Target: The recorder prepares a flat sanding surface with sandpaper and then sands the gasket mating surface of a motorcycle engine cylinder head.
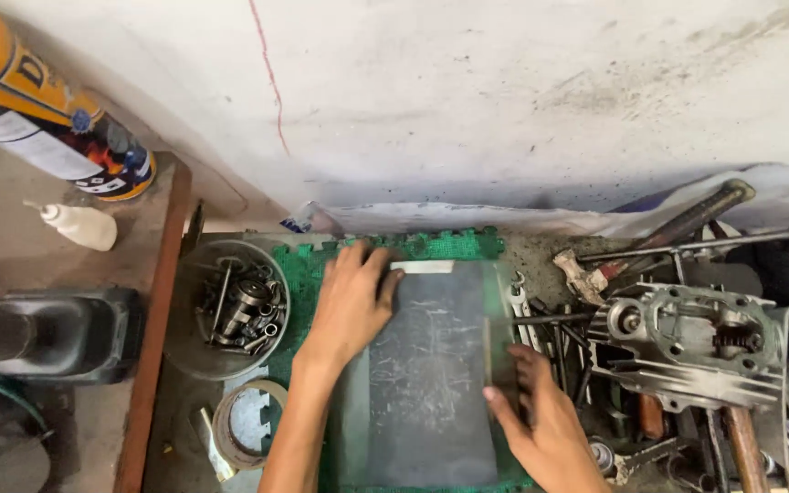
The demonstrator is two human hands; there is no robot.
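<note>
A dark grey, scratched rectangular sheet (426, 374) lies flat on a green foam mat (440, 245). My left hand (351, 301) presses on the sheet's upper left corner, fingers spread toward a small white strip (422, 267) at its top edge. My right hand (541, 411) rests at the sheet's right edge, with its fingers over a small flat brownish piece (497, 347) standing along that edge. Neither hand lifts anything.
A round metal bowl (195, 361) of bolts and engine parts sits left of the mat, a ring-shaped gasket (230, 429) below it. An engine cylinder head (687, 347), wrenches and a hammer (687, 224) crowd the right. A spray can (38, 110) and small white bottle (79, 224) lie upper left.
</note>
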